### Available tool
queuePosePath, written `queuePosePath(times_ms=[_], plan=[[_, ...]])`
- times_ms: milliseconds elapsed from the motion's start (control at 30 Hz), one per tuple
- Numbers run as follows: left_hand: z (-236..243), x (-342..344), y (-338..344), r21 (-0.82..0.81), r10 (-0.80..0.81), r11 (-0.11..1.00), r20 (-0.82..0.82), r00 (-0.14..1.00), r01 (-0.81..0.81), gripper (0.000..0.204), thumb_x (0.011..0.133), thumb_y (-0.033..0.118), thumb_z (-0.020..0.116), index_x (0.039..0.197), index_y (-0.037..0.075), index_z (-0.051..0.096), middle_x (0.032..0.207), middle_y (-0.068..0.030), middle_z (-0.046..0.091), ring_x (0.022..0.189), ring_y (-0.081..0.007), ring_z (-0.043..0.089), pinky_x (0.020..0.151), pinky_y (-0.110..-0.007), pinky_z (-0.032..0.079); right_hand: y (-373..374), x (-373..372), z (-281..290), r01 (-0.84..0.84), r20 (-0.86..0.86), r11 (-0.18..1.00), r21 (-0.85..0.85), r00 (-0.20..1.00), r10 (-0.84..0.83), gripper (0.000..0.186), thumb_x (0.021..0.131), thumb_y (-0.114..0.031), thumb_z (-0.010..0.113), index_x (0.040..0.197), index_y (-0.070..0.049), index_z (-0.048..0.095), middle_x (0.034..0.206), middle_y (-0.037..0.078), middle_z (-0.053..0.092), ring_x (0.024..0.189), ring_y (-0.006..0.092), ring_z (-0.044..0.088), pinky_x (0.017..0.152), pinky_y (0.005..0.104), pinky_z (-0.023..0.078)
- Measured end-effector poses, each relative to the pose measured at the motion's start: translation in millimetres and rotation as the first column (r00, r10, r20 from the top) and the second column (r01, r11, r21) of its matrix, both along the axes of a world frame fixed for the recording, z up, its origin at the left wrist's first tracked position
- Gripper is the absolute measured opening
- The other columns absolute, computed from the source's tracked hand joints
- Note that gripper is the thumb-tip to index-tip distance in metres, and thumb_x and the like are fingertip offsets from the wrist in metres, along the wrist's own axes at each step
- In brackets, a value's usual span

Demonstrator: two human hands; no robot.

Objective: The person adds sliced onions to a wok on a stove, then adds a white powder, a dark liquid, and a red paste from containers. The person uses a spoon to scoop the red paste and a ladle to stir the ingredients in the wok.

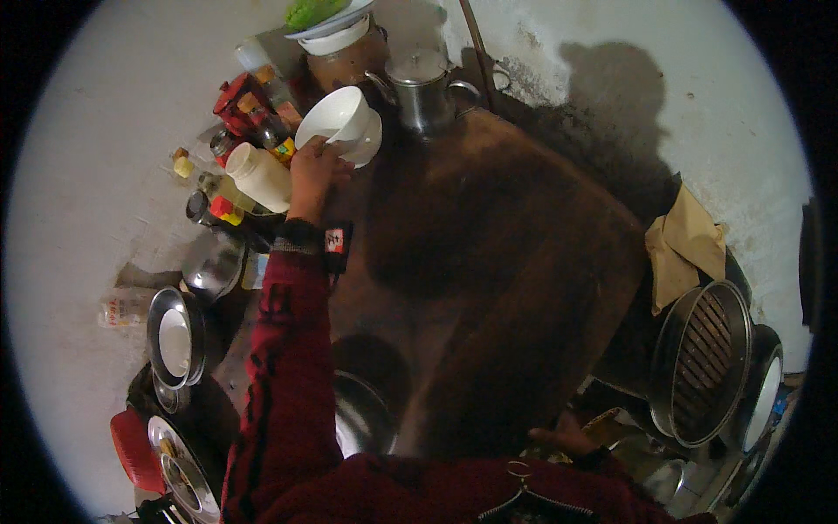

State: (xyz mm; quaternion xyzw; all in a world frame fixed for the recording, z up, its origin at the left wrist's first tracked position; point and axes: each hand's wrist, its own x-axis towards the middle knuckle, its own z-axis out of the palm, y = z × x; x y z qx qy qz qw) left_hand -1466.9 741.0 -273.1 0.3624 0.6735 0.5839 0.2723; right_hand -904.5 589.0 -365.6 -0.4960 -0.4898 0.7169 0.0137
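Observation:
My left hand (pixel 316 175) reaches to the far left of the brown table (pixel 489 262). Its fingers are closed on the near rim of a white bowl (pixel 336 118), which leans with its mouth toward me. A second white dish (pixel 370 144) shows just behind and to the right of that bowl. Jars and bottles crowd close to this hand, among them a cream-coloured jar (pixel 260 178). Low at the right, near the table's front edge, my right hand (pixel 569 435) is in shadow with a finger stretched out, and nothing shows in it.
A metal kettle (pixel 421 92) stands behind the bowls, beside a brown crock (pixel 347 61) topped by a dish. Metal basins (pixel 175 336) line the left side. At right are brown paper (pixel 687 240) and a slatted round pan (pixel 703 362). A shiny pot (pixel 362 415) sits below my left arm.

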Motion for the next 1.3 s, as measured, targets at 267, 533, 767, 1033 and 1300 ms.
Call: queuePosePath(times_ms=[267,533,767,1033,1300], plan=[[-12.6,-7.2,9.7,-0.197,0.009,0.980,-0.105,0.994,-0.030,0.028,0.089,0.014,0.052,0.110,-0.004,0.054,0.080,-0.0113,0.062,0.061,-0.0172,0.063,0.048,-0.026,0.051,1.3,6.9,-12.8,-0.102,0.064,0.992,-0.075,0.992,0.107,0.056,0.076,-0.015,0.073,0.122,0.002,0.047,0.116,0.012,0.057,0.106,0.0241,0.054,0.093,0.0377,0.043],[-9.9,2.1,2.6,-0.303,-0.033,0.953,-0.138,0.990,-0.011,0.030,0.089,0.015,0.051,0.116,0.001,0.054,0.079,-0.0104,0.062,0.057,-0.0171,0.062,0.048,-0.025,0.048,5.5,-2.4,3.1,-0.028,-0.056,0.991,-0.133,0.998,0.020,0.051,0.077,-0.015,0.072,0.119,0.002,0.049,0.109,0.010,0.059,0.098,0.0227,0.056,0.085,0.0352,0.047],[74.0,34.9,-88.3,-0.010,0.037,0.999,-0.130,0.991,-0.039,0.027,0.091,0.011,0.047,0.115,0.003,0.055,0.083,-0.0098,0.063,0.064,-0.0154,0.063,0.054,-0.025,0.049,4.8,1.2,-8.5,-0.171,0.101,0.977,0.125,0.982,0.159,0.044,0.078,-0.019,0.070,0.114,0.001,0.051,0.100,0.009,0.060,0.090,0.0201,0.057,0.079,0.0350,0.047],[89.7,116.3,-241.6,-0.089,0.121,0.988,-0.038,0.992,-0.124,0.023,0.091,0.010,0.048,0.110,0.000,0.055,0.086,-0.0102,0.064,0.070,-0.0136,0.061,0.061,-0.026,0.049,1.2,-6.6,1.3,-0.116,-0.063,0.981,0.158,0.990,0.128,0.056,0.077,-0.028,0.070,0.120,0.001,0.049,0.114,0.012,0.057,0.104,0.0233,0.053,0.090,0.0366,0.042],[74.3,194.8,-313.6,0.018,0.012,1.000,0.049,0.999,-0.013,0.019,0.091,0.009,0.048,0.107,0.001,0.055,0.085,-0.0118,0.064,0.065,-0.0155,0.061,0.058,-0.025,0.047,-5.8,-0.6,-1.4,-0.029,-0.145,0.986,0.162,0.988,0.053,0.062,0.080,-0.033,0.067,0.127,-0.002,0.042,0.114,0.012,0.056,0.100,0.0228,0.055,0.087,0.0356,0.044]])
